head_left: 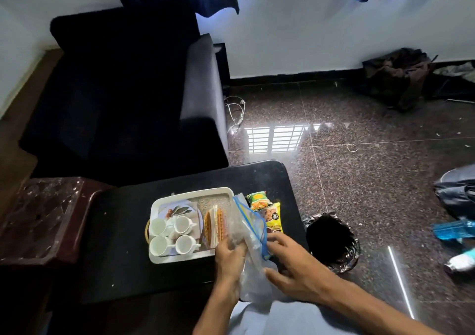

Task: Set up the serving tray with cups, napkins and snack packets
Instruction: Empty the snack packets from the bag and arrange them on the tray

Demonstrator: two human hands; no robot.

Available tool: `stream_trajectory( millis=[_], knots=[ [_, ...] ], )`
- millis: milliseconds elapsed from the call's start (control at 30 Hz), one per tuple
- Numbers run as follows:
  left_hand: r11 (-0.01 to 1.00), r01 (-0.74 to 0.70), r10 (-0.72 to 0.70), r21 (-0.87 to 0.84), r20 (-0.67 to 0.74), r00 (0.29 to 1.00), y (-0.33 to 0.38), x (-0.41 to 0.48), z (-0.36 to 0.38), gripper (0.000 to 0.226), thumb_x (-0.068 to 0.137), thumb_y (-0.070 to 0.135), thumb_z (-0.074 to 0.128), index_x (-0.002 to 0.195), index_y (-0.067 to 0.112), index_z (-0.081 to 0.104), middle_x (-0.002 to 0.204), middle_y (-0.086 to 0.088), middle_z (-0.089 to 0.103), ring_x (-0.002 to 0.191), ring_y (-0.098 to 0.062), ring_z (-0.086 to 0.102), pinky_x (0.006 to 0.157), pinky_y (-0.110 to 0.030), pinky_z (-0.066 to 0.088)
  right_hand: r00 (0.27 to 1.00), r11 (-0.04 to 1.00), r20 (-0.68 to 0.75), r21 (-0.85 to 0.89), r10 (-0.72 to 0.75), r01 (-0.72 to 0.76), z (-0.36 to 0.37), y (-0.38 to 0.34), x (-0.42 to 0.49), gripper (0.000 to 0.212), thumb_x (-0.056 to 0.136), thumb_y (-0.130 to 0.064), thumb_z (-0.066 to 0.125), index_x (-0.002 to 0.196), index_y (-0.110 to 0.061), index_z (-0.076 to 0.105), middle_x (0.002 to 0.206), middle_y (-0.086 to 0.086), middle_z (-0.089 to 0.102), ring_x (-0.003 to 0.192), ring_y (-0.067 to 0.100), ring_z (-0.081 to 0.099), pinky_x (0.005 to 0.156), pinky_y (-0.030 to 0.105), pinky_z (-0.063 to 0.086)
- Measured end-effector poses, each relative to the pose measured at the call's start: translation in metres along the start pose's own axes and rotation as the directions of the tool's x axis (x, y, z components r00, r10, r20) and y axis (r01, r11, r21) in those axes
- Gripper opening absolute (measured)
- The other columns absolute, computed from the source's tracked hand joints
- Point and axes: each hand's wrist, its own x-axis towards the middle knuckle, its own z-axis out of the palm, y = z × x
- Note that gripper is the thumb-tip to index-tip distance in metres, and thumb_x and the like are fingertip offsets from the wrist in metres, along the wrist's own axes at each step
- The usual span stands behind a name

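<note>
Low in the middle of the frame a white serving tray (164, 257) sits on the dark table (120, 232). Four white cups (173, 234) are grouped at its left end, and folded napkins (213, 228) with orange patterned edges lie toward its right side. So cups and napkins look dealt with; the snacks are what remains.

The snack packets (266, 210), green and yellow, lie on the table just right of the tray, partly behind a clear zip bag (248, 234) with a blue seal strip. Both hands are on that bag at the tray's right edge. The left hand (228, 256) is closed on the plastic, pinching it near the tray. The right hand (293, 262) has its fingers spread, thumb and fingertips against the bag's blue edge; whether it truly grips there I cannot tell.

I'd judge the person is handling or clearing the bag between steps. Next the bag wants setting aside, then the packets lifting across into the bare strip at the tray's upper right, clear of the cups. A black-lined bin (331, 242) stands on the floor right of the table.
</note>
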Motion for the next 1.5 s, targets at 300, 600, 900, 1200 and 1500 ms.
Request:
stream_trajectory(
  millis=[300,600,900,1200,1500],
  knots=[
    [0.949,0.086,-0.108,0.304,0.059,0.992,-0.027,0.009,0.121,0.030,0.072,0.040,0.078,0.092,0.017,0.080,0.086,-0.007,0.082,0.081,-0.025,0.079,0.071,-0.042,0.065,0.993,0.924,-0.012,-0.365,0.116,-0.113,-0.046,0.096,-0.039,0.101,0.063,-0.037,0.086,0.152,-0.017,0.040,0.158,0.010,0.038,0.125,0.027,0.056,0.092,0.037,0.058],
    [0.854,-0.074,-0.208,0.515,0.468,0.859,-0.086,0.065,0.214,0.025,0.091,0.041,0.065,0.088,0.022,0.080,0.093,-0.004,0.078,0.083,-0.005,0.066,0.076,-0.028,0.050,0.806,0.805,-0.343,-0.190,0.482,-0.563,-0.024,0.255,-0.058,0.038,0.074,-0.028,0.071,0.112,-0.024,0.068,0.101,-0.003,0.071,0.086,0.027,0.066,0.065,0.041,0.057],
    [0.851,-0.006,-0.271,0.526,0.449,0.851,-0.216,0.165,0.290,0.053,0.103,0.028,0.055,0.154,0.028,0.042,0.152,0.001,0.054,0.136,-0.015,0.053,0.119,-0.039,0.040,0.312,0.420,-0.317,0.369,0.895,-0.829,0.043,0.426,-0.046,0.036,0.079,-0.021,0.077,0.108,-0.012,0.058,0.099,0.003,0.056,0.093,0.027,0.060,0.072,0.034,0.045],
    [0.719,-0.063,-0.363,0.692,0.452,0.815,-0.274,0.212,0.320,0.060,0.104,0.028,0.050,0.160,0.023,0.028,0.164,-0.005,0.038,0.148,-0.024,0.039,0.121,-0.038,0.034,0.177,0.250,-0.202,0.432,0.963,-0.866,0.074,0.487,-0.041,0.049,0.092,-0.020,0.066,0.138,-0.007,0.053,0.140,0.020,0.047,0.133,0.034,0.044,0.109,0.039,0.038],
    [0.677,-0.053,-0.388,0.734,0.418,0.822,-0.261,0.218,0.319,0.055,0.104,0.035,0.049,0.157,0.027,0.037,0.165,0.000,0.037,0.154,-0.023,0.032,0.129,-0.051,0.016,0.177,0.232,-0.168,0.409,0.970,-0.883,0.067,0.502,-0.045,0.051,0.092,-0.020,0.066,0.139,-0.010,0.052,0.140,0.020,0.049,0.129,0.034,0.051,0.112,0.042,0.038]
  ],
)
